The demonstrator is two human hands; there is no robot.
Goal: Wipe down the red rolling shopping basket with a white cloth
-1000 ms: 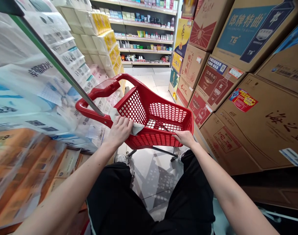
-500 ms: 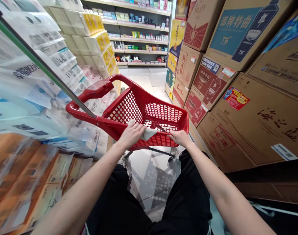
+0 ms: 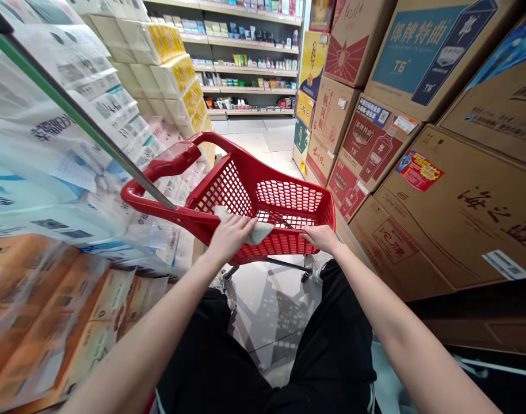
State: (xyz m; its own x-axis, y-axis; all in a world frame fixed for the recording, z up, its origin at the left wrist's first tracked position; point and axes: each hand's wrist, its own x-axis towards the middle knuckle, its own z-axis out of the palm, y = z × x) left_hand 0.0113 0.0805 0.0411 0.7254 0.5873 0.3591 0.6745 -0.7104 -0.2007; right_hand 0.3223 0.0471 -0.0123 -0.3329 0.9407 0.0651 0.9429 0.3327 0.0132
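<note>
A red plastic shopping cart [image 3: 284, 192] stands sideways in front of my knees, its handle toward the left. My left hand [image 3: 232, 234] presses a pale cloth [image 3: 259, 232] onto the near top rim, with the fingers wrapped over it. Farther right along the same rim, my right hand [image 3: 321, 237] grips the cart near its front end, fingers hooked over the edge. Through the slotted walls the basket floor shows, with a dark thin part on it that I cannot make out.
Wrapped tissue packs [image 3: 116, 115] are piled on the left, with orange packs [image 3: 38, 310] below. A metal pole [image 3: 86, 126] slants across them. Cardboard cartons [image 3: 457, 201] rise on the right. Stocked shelves [image 3: 254, 72] stand beyond the tiled floor [image 3: 263, 141].
My left hand has slid slightly left along the cart's rim with the cloth. My right hand keeps its hold on the rim, and the view has shifted a little.
</note>
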